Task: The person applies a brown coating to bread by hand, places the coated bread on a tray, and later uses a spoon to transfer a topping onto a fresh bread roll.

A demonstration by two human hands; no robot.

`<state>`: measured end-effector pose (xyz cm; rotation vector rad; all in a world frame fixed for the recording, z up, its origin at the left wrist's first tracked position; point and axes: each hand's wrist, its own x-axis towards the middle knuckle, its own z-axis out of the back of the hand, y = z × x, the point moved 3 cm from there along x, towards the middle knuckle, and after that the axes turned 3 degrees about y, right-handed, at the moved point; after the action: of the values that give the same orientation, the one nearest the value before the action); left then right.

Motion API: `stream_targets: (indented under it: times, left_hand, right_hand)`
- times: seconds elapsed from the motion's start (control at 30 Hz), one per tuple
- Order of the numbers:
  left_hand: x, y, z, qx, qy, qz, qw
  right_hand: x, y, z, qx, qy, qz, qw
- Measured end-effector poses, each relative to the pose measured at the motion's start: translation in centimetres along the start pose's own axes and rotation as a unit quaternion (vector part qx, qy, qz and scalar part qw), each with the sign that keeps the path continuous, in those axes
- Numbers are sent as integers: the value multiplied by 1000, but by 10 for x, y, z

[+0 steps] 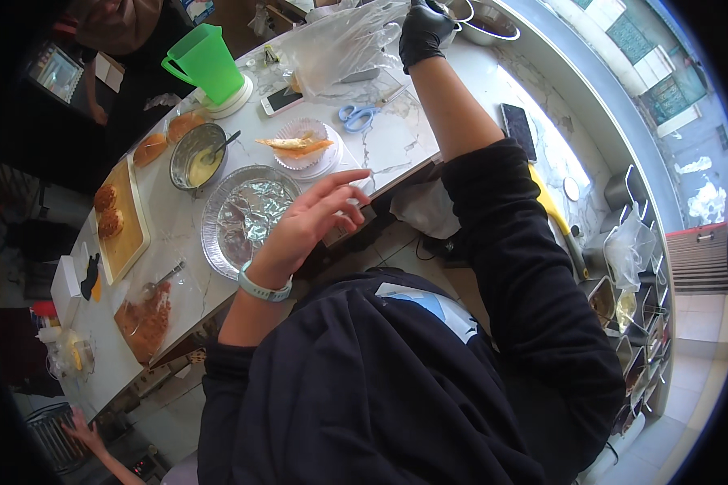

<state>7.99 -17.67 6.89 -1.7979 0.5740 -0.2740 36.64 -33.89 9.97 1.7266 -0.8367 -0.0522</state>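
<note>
Head camera: A bare left hand (314, 213) hovers at the near edge of the tabletop (396, 136), fingers loosely curled with nothing visible between them, beside a filled pastry (293, 148). The pastry lies across a pleated paper cup (302, 164), which likely keeps it off the surface. The right hand (426, 34), gloved in black, presumably for clean handling, stretches toward the far edge beside a metal bowl (487, 34); whether its bent fingers grip anything cannot be told. A foil pan (251, 212) sits by the near edge, seemingly for easy reach.
</note>
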Motion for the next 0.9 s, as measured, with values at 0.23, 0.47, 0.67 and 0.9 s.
stream_targets:
  times: [0.23, 0.47, 0.67, 0.9]
  left_hand:
    - [46, -12, -57, 265, 2, -128, 956]
    - [55, -12, -77, 320, 15, -277, 906]
    - [45, -26, -88, 305, 39, -289, 907]
    - [63, -27, -65, 49, 46, -183, 981]
  right_hand:
    - [6, 9, 19, -375, -72, 216, 899]
    - [30, 0, 42, -438, -16, 201, 876]
    - [63, 13, 48, -529, 18, 379, 759]
    - [57, 22, 6, -611, 98, 426, 660]
